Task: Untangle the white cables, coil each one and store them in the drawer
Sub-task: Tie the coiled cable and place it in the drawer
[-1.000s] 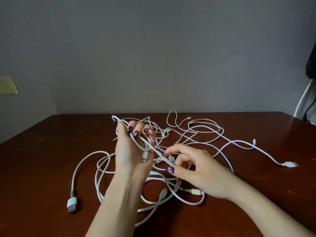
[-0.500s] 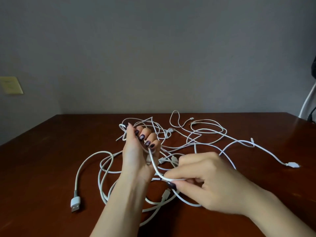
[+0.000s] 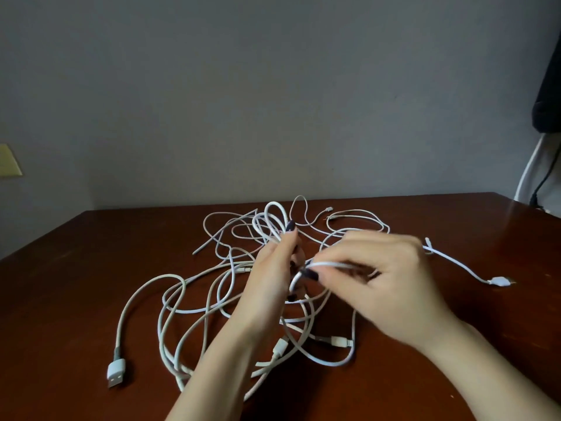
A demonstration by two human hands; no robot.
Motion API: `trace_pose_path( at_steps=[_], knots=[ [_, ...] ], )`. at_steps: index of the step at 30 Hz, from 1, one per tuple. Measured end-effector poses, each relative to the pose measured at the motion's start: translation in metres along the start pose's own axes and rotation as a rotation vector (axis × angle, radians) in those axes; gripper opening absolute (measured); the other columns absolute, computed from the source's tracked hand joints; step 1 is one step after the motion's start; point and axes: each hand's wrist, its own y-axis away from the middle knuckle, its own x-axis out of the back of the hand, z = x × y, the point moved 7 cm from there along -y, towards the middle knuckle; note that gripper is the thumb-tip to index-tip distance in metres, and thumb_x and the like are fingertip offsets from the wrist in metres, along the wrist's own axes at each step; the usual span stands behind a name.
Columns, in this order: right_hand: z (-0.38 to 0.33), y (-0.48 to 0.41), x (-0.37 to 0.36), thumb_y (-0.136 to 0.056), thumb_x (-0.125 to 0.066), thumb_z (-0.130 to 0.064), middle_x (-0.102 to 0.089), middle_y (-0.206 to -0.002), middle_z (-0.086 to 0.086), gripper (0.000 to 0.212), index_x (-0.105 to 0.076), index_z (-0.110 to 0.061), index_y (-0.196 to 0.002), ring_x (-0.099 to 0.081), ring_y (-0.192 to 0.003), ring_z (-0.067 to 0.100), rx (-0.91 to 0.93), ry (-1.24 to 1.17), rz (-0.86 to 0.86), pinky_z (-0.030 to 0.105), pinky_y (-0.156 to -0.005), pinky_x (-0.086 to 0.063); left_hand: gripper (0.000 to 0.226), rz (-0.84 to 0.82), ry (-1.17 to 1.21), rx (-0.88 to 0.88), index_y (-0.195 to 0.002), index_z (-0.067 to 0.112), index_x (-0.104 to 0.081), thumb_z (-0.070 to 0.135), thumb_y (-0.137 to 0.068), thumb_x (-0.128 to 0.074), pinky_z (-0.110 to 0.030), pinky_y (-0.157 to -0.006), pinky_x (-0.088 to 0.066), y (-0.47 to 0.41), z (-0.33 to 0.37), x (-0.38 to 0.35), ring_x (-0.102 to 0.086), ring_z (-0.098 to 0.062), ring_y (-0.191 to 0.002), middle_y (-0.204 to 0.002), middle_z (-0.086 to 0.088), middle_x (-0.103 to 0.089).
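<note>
Both at frame centre, our left hand [image 3: 269, 279] grips loops of the white cables [image 3: 210, 299] while our right hand [image 3: 381, 279] pinches one strand.

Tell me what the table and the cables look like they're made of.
Table: probably wood or veneer, reddish brown, with a soft sheen and scuffs. Cables: white, smooth, flexible sheath, likely plastic or rubber, since they curl in loose loops. The near-left plug shows a metal-looking tip.

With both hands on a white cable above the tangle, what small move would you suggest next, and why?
Probably lay one more turn: the left hand holds upright loops, the right hand pinches a strand beside them. Draw it gently, since the rest lies crossed in the tangle on the table.
</note>
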Motion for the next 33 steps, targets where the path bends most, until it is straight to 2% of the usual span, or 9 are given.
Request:
trace_pose_path(
  at_steps=[5, 8, 11, 14, 19, 26, 29, 32, 33],
  knots=[
    [0.025, 0.01, 0.007, -0.064, -0.079, -0.034, -0.06, -0.055, 0.0, 0.018, -0.067, -0.023, -0.073, -0.055, -0.051, 0.012, -0.376, -0.276, 0.059, 0.02, -0.051, -0.043, 0.043, -0.243, 0.003, 0.089, -0.09, 0.013, -0.06, 0.056, -0.082, -0.055, -0.016, -0.046, -0.034, 0.015, -0.001, -0.024, -0.045, -0.002, -0.046, -0.061, 0.009, -0.05],
    [0.052, 0.009, 0.003, -0.056, -0.08, -0.04, -0.052, -0.048, -0.002, 0.031, -0.062, -0.019, -0.068, -0.043, -0.048, 0.01, -0.531, -0.427, 0.011, 0.018, -0.051, -0.036, 0.046, -0.356, 0.16, 0.16, -0.104, -0.001, -0.056, 0.039, -0.096, -0.034, -0.012, -0.035, -0.027, 0.018, 0.009, -0.04, -0.036, -0.003, -0.03, -0.04, 0.007, -0.043],
    [0.054, 0.011, 0.001, -0.06, -0.082, -0.033, -0.04, -0.047, 0.001, 0.029, -0.058, -0.017, -0.066, -0.035, -0.044, 0.005, -0.629, -0.541, -0.05, 0.009, -0.048, -0.031, 0.047, -0.403, 0.372, 0.131, -0.08, 0.006, -0.043, 0.052, -0.079, -0.049, -0.014, -0.034, -0.023, 0.019, 0.022, -0.045, -0.032, -0.008, -0.033, -0.046, 0.0, -0.039],
    [0.051, 0.009, 0.0, -0.074, -0.075, -0.005, -0.047, -0.041, -0.008, 0.019, -0.056, -0.003, -0.069, -0.043, -0.036, 0.0, -0.642, -0.705, -0.036, 0.005, -0.043, -0.033, 0.053, -0.44, 0.305, 0.057, -0.073, 0.009, -0.044, 0.031, -0.039, -0.079, -0.015, -0.036, -0.024, 0.016, 0.023, -0.037, -0.028, -0.008, -0.039, -0.056, -0.003, -0.031],
    [0.044, 0.007, 0.002, -0.076, -0.068, -0.001, -0.061, -0.055, 0.004, 0.012, -0.061, 0.005, -0.068, -0.047, -0.038, 0.0, -0.659, -0.726, -0.045, 0.006, -0.043, -0.034, 0.012, -0.513, 0.166, -0.034, -0.071, 0.014, -0.05, 0.007, -0.066, -0.059, -0.018, -0.046, -0.032, 0.032, 0.017, -0.04, -0.032, -0.009, -0.049, -0.058, 0.001, -0.036],
    [0.048, 0.011, -0.004, -0.076, -0.069, 0.006, -0.062, -0.054, -0.003, 0.02, -0.064, -0.004, -0.06, -0.053, -0.049, 0.0, -0.664, -0.651, -0.1, 0.008, -0.05, -0.038, 0.027, -0.476, 0.04, 0.037, -0.093, -0.002, -0.052, 0.009, -0.069, -0.06, -0.017, -0.046, -0.036, 0.031, 0.012, -0.042, -0.042, -0.008, -0.05, -0.056, 0.0, -0.044],
    [0.044, 0.01, -0.005, -0.077, -0.07, 0.003, -0.06, -0.053, -0.005, 0.019, -0.065, -0.004, -0.06, -0.053, -0.054, 0.003, -0.646, -0.624, -0.155, 0.012, -0.056, -0.041, 0.028, -0.672, 0.018, 0.002, -0.069, 0.006, -0.043, -0.012, -0.089, -0.048, -0.009, -0.038, -0.038, 0.048, -0.002, -0.034, -0.05, 0.0, -0.035, -0.031, 0.01, -0.046],
    [0.046, 0.012, -0.009, -0.076, -0.075, -0.003, -0.057, -0.055, -0.004, 0.023, -0.062, -0.009, -0.058, -0.049, -0.059, 0.011, -0.651, -0.595, -0.211, 0.02, -0.06, -0.039, 0.006, -0.564, 0.071, 0.074, -0.086, -0.001, -0.052, 0.0, -0.08, -0.053, -0.016, -0.043, -0.039, 0.039, -0.001, -0.041, -0.049, -0.006, -0.045, -0.05, 0.003, -0.05],
    [0.046, 0.013, -0.011, -0.075, -0.075, -0.006, -0.056, -0.055, -0.004, 0.023, -0.061, -0.01, -0.058, -0.049, -0.059, 0.01, -0.653, -0.587, -0.223, 0.02, -0.059, -0.039, 0.027, -0.504, 0.124, 0.134, -0.095, -0.001, -0.054, 0.005, -0.069, -0.055, -0.019, -0.046, -0.038, 0.035, 0.0, -0.045, -0.046, -0.009, -0.051, -0.061, -0.001, -0.048]
  ],
)
